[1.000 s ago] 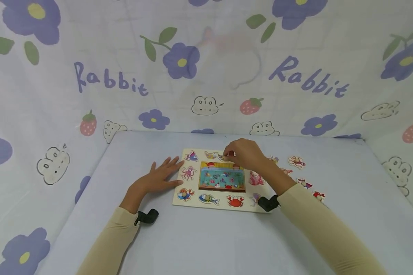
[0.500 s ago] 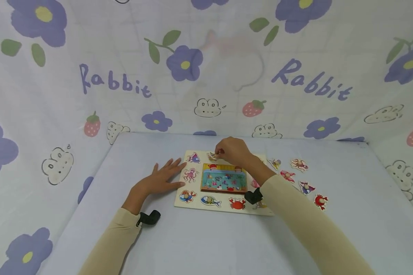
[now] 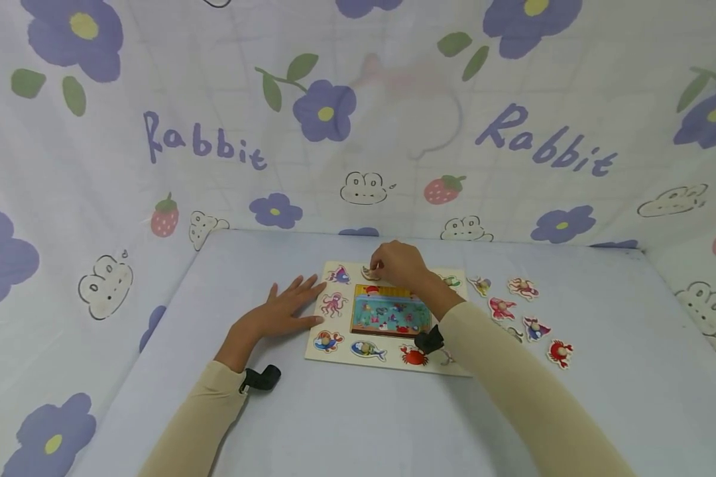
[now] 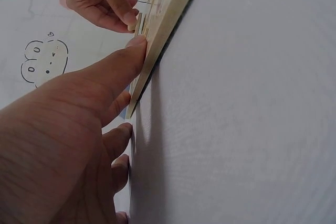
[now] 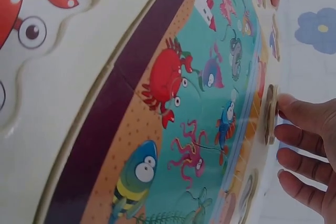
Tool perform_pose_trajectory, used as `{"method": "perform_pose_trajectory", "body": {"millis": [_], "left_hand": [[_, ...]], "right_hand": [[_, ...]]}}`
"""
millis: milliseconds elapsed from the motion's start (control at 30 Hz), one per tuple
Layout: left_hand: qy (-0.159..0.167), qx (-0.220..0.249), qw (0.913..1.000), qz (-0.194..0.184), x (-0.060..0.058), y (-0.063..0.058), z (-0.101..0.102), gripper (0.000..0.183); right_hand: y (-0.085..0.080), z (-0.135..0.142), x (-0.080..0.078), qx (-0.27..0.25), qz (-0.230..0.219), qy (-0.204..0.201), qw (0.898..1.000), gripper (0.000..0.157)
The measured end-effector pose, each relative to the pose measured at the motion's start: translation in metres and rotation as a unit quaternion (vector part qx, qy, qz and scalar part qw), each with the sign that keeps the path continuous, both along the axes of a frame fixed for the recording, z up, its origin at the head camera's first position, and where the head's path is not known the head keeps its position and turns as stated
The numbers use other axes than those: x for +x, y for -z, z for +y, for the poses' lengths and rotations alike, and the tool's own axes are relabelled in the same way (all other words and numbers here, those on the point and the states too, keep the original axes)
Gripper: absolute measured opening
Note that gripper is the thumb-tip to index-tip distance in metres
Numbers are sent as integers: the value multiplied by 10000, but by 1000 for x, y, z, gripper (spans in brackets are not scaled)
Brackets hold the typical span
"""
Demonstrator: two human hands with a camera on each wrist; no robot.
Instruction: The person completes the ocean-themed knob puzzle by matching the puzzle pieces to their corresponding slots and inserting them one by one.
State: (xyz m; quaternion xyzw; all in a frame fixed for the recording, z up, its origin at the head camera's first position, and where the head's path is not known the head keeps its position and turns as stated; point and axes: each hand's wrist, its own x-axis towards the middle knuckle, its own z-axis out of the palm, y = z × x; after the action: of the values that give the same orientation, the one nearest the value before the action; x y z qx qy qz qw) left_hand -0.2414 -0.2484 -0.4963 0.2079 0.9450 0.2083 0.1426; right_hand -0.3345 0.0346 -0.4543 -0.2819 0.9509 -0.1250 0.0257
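Note:
A wooden puzzle board (image 3: 341, 324) with sea-animal shapes around an aquarium picture lies on the table. My right hand (image 3: 398, 264) is over its top edge. Thumb and fingers there pinch a small wooden puzzle piece (image 5: 271, 114), seen nearly edge-on in the right wrist view. Whether this piece sits down in a recess I cannot tell, and the fingers cover most of it in the head view. My left hand (image 3: 279, 315) lies with fingers spread at the board's left side. In the left wrist view its thumb (image 4: 123, 64) touches the board's edge.
Several loose puzzle pieces lie right of the board, among them a red crab (image 3: 559, 353), a pink one (image 3: 501, 308) and an octopus-like one (image 3: 523, 287). Knobbed fish pieces (image 3: 368, 349) sit along the board's lower side. A patterned curtain (image 3: 310, 165) hangs behind the table.
My right hand has moved left along the board's top edge with the puzzle piece and then nearly stopped. The left hand stays at the board's side. The head view has shifted slightly.

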Motion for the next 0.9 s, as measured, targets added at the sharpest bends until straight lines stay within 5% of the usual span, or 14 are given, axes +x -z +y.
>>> {"method": "perform_pose_trajectory", "body": {"millis": [900], "left_hand": [[37,12,10000,37,0,0,-1,81]], "right_hand": [[-1,-2,1,74,-194,129,9997,14]]}}
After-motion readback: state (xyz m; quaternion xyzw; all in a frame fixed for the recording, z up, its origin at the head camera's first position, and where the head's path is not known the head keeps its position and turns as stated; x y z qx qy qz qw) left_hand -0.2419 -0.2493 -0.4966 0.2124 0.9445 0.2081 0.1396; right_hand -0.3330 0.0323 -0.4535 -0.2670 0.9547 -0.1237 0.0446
